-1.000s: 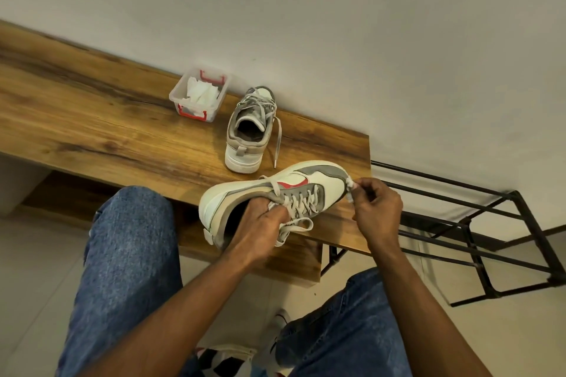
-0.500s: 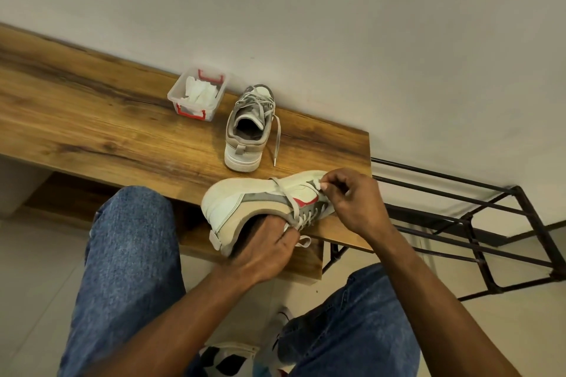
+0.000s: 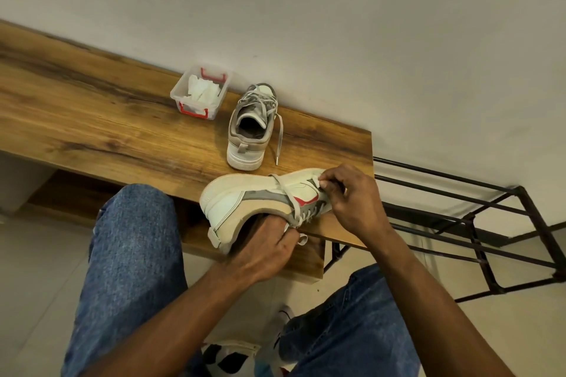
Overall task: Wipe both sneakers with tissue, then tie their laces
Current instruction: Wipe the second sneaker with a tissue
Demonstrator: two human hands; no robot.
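Left hand (image 3: 266,249) is pushed into the mouth of the near sneaker (image 3: 245,202), fingers buried inside and curled around the collar — it carries the shoe, tipped onto its side with the sole edge facing up and away. Right hand (image 3: 352,196) is closed at the toe end of the same shoe, thumb and fingertips pinched together against the white upper; whether tissue or lace sits in that pinch I cannot tell, it is too small and covered by the fingers. A loose lace end (image 3: 301,239) hangs out by the left knuckles.

The held sneaker is at the front edge of the wooden bench (image 3: 92,119), near its right end, partly overhanging. Red mark shows on its side panel.

Second sneaker (image 3: 249,128) stands upright further back on the bench, heel toward the person, toe close to the wall (image 3: 337,24). Laces undone — one lace (image 3: 279,141) trails down its right side onto the wood.

Clear plastic box (image 3: 200,92) with red clips stands just left of that shoe, white tissue (image 3: 202,90) crumpled inside.

Black metal rack (image 3: 477,223) stands right of the bench. Person is seated, blue jeans (image 3: 134,254) on both knees.
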